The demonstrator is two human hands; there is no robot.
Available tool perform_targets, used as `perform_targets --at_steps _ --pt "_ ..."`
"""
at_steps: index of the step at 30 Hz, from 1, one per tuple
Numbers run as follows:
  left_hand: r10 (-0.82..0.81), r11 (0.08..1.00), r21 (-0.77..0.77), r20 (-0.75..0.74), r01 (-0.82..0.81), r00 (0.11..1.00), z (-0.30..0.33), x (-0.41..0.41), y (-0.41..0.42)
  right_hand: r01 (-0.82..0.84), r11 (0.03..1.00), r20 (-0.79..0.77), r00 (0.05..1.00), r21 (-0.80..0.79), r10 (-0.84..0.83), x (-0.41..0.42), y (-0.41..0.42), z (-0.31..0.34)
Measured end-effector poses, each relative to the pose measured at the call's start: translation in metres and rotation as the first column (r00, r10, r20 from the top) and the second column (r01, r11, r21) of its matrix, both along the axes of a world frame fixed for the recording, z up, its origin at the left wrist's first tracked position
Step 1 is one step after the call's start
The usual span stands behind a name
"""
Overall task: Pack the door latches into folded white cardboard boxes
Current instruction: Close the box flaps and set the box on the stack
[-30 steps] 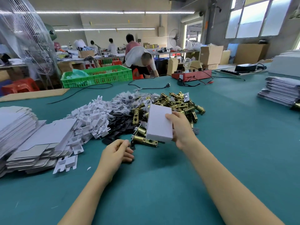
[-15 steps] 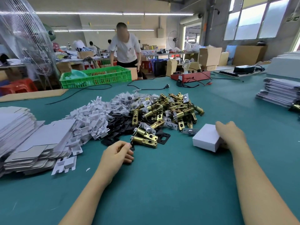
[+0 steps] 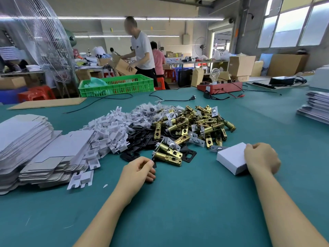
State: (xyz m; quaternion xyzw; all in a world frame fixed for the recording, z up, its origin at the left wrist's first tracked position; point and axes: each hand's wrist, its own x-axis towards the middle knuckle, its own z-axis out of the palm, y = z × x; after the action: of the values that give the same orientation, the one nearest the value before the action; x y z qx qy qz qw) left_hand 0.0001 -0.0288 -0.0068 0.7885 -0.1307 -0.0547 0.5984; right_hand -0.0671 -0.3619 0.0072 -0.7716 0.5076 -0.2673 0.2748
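Observation:
A closed white cardboard box (image 3: pixel 231 156) lies on the green table at the right, and my right hand (image 3: pixel 261 157) grips its right end with curled fingers. My left hand (image 3: pixel 137 169) rests on the table with its fingers curled, the tips at the edge of a black plate; whether it pinches the plate is unclear. Two brass door latches (image 3: pixel 168 155) lie just beyond that hand. The main pile of brass latches (image 3: pixel 195 125) spreads behind them.
Flat white box blanks (image 3: pixel 35 148) are stacked at the left, beside white plastic inserts (image 3: pixel 108 131), black plates (image 3: pixel 140 139) and small screw bags (image 3: pixel 149 113). A green crate (image 3: pixel 115 85), red device (image 3: pixel 219 87) and cables sit farther back. A paper stack (image 3: pixel 316 107) is at the right.
My right hand carried the white box from above the latch pile to the right and set it down on the table. The left hand stayed put.

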Motion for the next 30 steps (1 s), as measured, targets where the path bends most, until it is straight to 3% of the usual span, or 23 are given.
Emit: perform_targets --at_steps 9,13,16,20,24,28,30 --pt "0.02 1.0 -0.013 -0.011 -0.02 1.0 0.002 -0.001 0.001 0.064 0.997 0.024 0.998 0.047 -0.066 0.005 0.005 0.003" --pt "0.07 0.991 -0.109 -0.055 -0.076 0.996 0.005 0.001 0.003 0.07 0.997 0.044 0.996 0.045 -0.072 0.001 0.011 0.011" --pt "0.096 0.972 -0.206 -0.111 -0.117 0.989 0.007 0.003 0.005 0.083 0.994 0.102 0.992 -0.069 -0.076 0.0 0.015 0.02" --pt "0.1 0.965 -0.229 -0.121 -0.126 0.988 0.006 0.006 0.006 0.082 0.955 0.295 0.955 -0.284 0.006 0.007 0.032 0.03" --pt "0.118 0.958 -0.246 -0.123 -0.146 0.985 0.006 0.008 0.007 -0.173 0.897 0.371 0.866 -0.408 0.336 0.029 0.079 0.028" --pt "0.153 0.954 -0.24 -0.125 -0.18 0.98 0.005 0.008 0.008 -0.544 0.811 0.292 0.756 -0.216 0.586 0.049 0.123 0.003" --pt "0.215 0.949 -0.214 -0.09 -0.23 0.972 0.005 0.008 0.01 -0.641 0.748 0.125 0.739 -0.173 0.662 0.054 0.126 -0.009"
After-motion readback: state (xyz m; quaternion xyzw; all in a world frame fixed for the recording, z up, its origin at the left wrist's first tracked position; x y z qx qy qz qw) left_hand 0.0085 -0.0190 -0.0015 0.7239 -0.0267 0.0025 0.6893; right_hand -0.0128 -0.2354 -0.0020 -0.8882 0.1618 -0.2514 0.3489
